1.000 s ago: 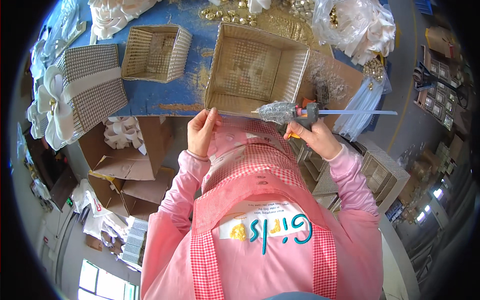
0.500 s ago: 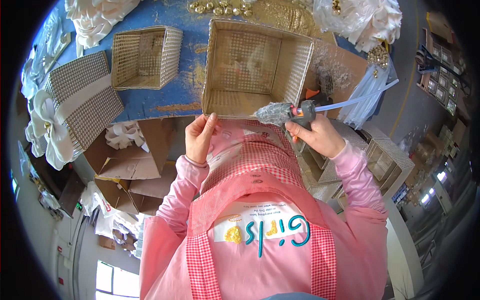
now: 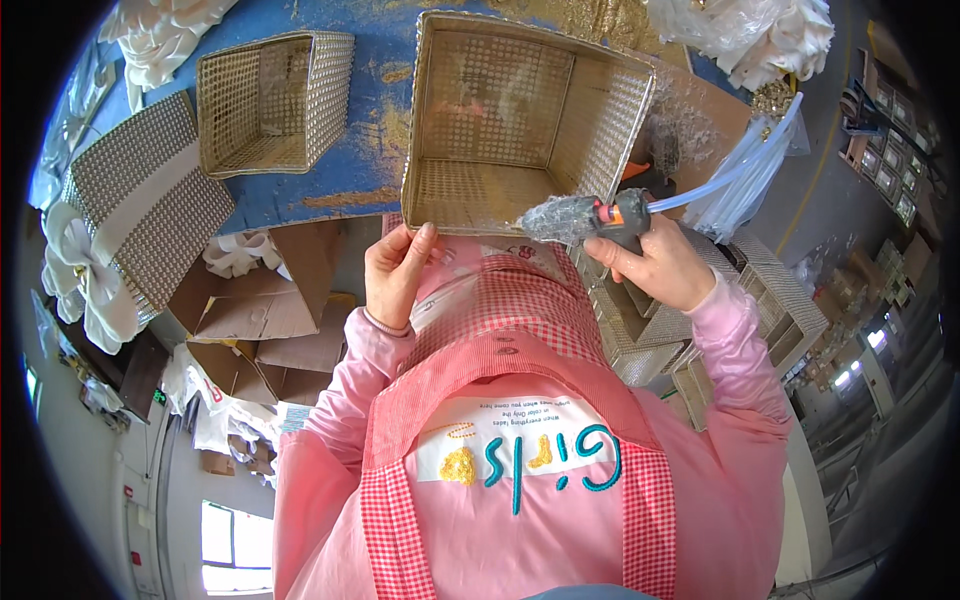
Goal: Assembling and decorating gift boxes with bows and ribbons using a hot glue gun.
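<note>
Open cardboard carton (image 3: 262,305), near left, below table height. Left hand (image 3: 393,270): thumb and fingers pinching the near-left rim of the large basket (image 3: 495,110). Right hand (image 3: 672,262): wrapped round a glue gun (image 3: 575,218), nozzle at that near rim, contact unclear. Large basket: at the blue table's (image 3: 375,135) near edge, mouth toward the person. Bow-trimmed box (image 3: 125,190), left. Clear glue sticks (image 3: 740,200), right. Smaller basket (image 3: 330,95), farther left.

The left hand (image 3: 396,272) pinches the near rim of a large, square, tan-lined, silver-studded basket (image 3: 600,112); the right hand (image 3: 665,262) grips a dark grey glue gun (image 3: 575,217), nozzle by that rim. Leftward on the blue wooden-edged table (image 3: 290,207) sits 1 smaller studded basket (image 3: 326,105).
</note>
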Motion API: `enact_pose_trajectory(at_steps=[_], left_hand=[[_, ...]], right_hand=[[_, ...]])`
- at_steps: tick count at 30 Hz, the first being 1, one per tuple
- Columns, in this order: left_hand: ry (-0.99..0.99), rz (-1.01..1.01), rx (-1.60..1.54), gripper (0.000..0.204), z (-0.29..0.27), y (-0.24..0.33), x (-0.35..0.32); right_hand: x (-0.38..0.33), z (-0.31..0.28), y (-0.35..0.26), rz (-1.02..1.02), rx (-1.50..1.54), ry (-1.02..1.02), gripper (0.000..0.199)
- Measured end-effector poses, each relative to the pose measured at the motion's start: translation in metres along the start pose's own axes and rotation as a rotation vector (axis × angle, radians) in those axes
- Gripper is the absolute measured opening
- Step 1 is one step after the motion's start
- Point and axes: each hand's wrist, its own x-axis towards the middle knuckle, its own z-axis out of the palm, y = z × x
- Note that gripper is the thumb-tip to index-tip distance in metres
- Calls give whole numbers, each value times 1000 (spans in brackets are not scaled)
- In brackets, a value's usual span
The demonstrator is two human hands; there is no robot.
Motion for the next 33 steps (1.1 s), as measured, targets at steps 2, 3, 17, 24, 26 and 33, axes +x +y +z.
enact_pose_trajectory(at_steps=[2,3,17,24,26,33], left_hand=[[-7,-9,-18,22,1,1,-1],[-10,-11,-17,22,1,2,-1],[-17,-35,-3,23,-3,2,-1],[-22,-27,7,22,-3,6,-3],[-29,-18,0,22,-2,7,-3],[-27,-24,-8,22,-2,7,-4]], right_hand=[[0,-1,-2,125,11,-71,43],[3,4,1,25,3,-29,44],[-6,-3,1,-124,-84,70,43],[-7,4,10,-199,52,70,32],[-5,3,4,-150,49,34,30],[6,12,-5,-322,-97,133,38]])
